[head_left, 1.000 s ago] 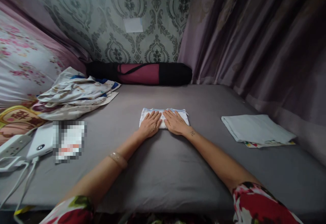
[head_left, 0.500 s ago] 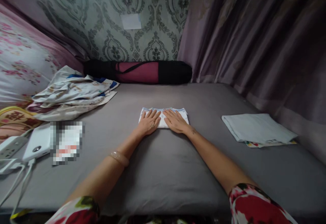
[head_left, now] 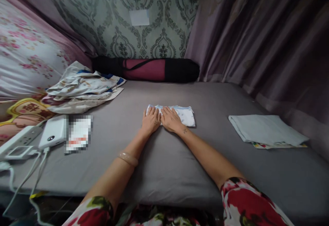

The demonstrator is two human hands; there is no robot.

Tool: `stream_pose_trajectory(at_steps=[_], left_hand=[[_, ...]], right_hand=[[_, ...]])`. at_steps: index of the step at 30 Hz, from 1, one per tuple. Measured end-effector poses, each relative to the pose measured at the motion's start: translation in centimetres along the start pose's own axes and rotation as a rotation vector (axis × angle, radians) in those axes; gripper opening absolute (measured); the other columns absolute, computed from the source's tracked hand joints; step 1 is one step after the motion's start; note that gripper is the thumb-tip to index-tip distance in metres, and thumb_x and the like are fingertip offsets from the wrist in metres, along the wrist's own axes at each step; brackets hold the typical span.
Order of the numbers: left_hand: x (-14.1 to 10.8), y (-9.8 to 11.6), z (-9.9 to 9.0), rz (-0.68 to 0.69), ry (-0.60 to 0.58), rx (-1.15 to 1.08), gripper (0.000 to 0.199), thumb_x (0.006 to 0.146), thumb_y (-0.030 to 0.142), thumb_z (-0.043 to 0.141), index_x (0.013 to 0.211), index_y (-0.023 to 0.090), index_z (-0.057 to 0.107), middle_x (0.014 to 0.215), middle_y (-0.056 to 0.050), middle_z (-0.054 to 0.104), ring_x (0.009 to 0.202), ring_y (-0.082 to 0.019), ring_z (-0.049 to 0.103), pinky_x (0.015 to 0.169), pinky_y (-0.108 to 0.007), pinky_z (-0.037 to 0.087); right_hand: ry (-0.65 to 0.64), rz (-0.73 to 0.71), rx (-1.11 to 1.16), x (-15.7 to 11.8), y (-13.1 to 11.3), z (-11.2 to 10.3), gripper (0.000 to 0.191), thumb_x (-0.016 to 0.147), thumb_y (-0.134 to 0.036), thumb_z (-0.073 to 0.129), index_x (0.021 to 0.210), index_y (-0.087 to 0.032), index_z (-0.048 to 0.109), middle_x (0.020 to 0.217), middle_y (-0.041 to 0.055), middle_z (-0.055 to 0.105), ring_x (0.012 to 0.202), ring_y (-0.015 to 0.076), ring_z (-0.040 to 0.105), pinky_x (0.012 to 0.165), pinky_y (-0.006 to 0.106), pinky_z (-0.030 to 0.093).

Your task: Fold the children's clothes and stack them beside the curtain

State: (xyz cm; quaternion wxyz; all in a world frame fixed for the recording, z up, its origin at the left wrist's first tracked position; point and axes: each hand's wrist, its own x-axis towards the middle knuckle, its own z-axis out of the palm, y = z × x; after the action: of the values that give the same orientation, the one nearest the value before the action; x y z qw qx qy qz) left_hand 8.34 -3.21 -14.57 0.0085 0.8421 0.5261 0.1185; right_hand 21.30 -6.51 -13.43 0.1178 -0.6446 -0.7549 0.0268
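Folded white cloth [head_left: 189, 117] lay flat on bed [head_left: 164, 161], fwd of torso, long axis L-R; L hand [head_left: 151, 119] covered its L end; R hand [head_left: 171, 119] lay just beside, nr. center, R end exposed; both hands palm-down, fingers extended, nothing gripped; cloth: soft, approx. rect., w/ blue far edge, faint print; folded pale-gray fabric [head_left: 267, 128]: matte, flat, well apart to R.

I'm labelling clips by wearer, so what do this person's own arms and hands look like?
Both arms have short floral sleeves in red, white, green and black. A pale, glossy bangle circles the left forearm. The left hand and right hand are bare, and a small dark mark shows at the right wrist.
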Motion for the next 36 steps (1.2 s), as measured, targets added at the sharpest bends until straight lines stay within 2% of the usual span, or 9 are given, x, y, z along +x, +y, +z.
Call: stream_pose_trajectory(at_steps=[4,10,15,20,23,26,32,34,36], left_hand=[[0.1,-0.2,0.5,-0.004,0.011,-0.010,0.047,0.102,0.034,0.026,0.138,0.016,0.050,0.151,-0.012,0.045,0.144,-0.026,0.034,0.117,-0.049,0.027],[-0.3,-0.3,0.4,0.024,0.092,-0.038,0.044,0.102,0.034,0.025,0.129,0.018,0.056,0.145,-0.011,0.052,0.141,-0.025,0.038,0.118,-0.049,0.025],[-0.1,0.3,-1.1,0.058,0.075,-0.023,0.040,0.100,0.030,0.029,0.129,0.020,0.055,0.140,-0.011,0.056,0.138,-0.026,0.042,0.117,-0.055,0.022],[0.4,2.6,-2.3,0.100,0.049,-0.046,0.043,0.100,0.028,0.028,0.136,0.017,0.049,0.146,-0.012,0.050,0.140,-0.027,0.039,0.118,-0.055,0.021],[0.4,3.6,-1.5,0.096,0.017,-0.076,0.045,0.101,0.029,0.028,0.139,0.016,0.046,0.149,-0.012,0.047,0.143,-0.027,0.035,0.118,-0.054,0.022],[0.3,3.6,-0.5,0.078,-0.004,-0.088,0.046,0.101,0.031,0.027,0.140,0.016,0.046,0.150,-0.011,0.046,0.143,-0.026,0.035,0.118,-0.053,0.022],[0.4,2.6,-0.1,0.104,0.150,-0.060,0.050,0.101,0.033,0.023,0.142,0.016,0.047,0.150,-0.010,0.046,0.144,-0.025,0.034,0.121,-0.049,0.016],[0.5,2.3,0.1,0.101,0.109,-0.046,0.051,0.101,0.035,0.023,0.143,0.017,0.047,0.150,-0.009,0.046,0.144,-0.025,0.033,0.121,-0.048,0.018],[0.6,2.0,0.5,0.092,0.008,-0.039,0.052,0.101,0.036,0.024,0.144,0.018,0.046,0.150,-0.008,0.045,0.144,-0.025,0.033,0.120,-0.047,0.021]], right_hand=[[0.035,0.004,0.002,0.1,0.2,0.9,0.053,0.100,-0.028,0.027,0.144,-0.007,0.046,0.152,0.0131,0.042,0.142,0.0246,0.033,0.118,0.042,0.019],[0.026,0.007,0.039,0.1,0.5,0.7,0.052,0.099,-0.027,0.030,0.145,-0.008,0.045,0.153,0.0125,0.041,0.143,0.0234,0.032,0.119,0.041,0.017],[-0.034,0.020,0.133,-0.2,1.4,-0.4,0.054,0.099,-0.025,0.026,0.149,-0.009,0.038,0.157,0.0112,0.034,0.146,0.0205,0.026,0.120,0.039,0.017],[0.051,0.092,0.054,-1.3,1.9,-1.4,0.055,0.097,-0.022,0.028,0.149,-0.004,0.037,0.158,0.0146,0.031,0.148,0.0249,0.022,0.121,0.044,0.012],[0.070,0.120,0.020,-1.9,2.1,-1.2,0.056,0.097,-0.024,0.027,0.148,-0.004,0.037,0.157,0.0145,0.032,0.147,0.0253,0.022,0.121,0.045,0.011],[0.051,0.140,0.016,-2.2,2.3,-0.9,0.056,0.097,-0.025,0.027,0.149,-0.004,0.038,0.157,0.0138,0.032,0.147,0.0248,0.023,0.121,0.045,0.011],[0.115,0.082,-0.001,-1.9,2.1,-1.0,0.056,0.098,-0.026,0.026,0.149,-0.005,0.037,0.158,0.0129,0.030,0.148,0.0233,0.021,0.121,0.044,0.009],[0.081,0.066,0.010,-1.8,2.1,-0.9,0.056,0.098,-0.026,0.026,0.149,-0.007,0.038,0.158,0.0120,0.032,0.148,0.0227,0.022,0.121,0.044,0.011],[0.016,0.069,0.035,-1.7,2.3,-0.5,0.056,0.099,-0.027,0.025,0.149,-0.008,0.038,0.157,0.0112,0.034,0.147,0.0226,0.024,0.120,0.043,0.014]])
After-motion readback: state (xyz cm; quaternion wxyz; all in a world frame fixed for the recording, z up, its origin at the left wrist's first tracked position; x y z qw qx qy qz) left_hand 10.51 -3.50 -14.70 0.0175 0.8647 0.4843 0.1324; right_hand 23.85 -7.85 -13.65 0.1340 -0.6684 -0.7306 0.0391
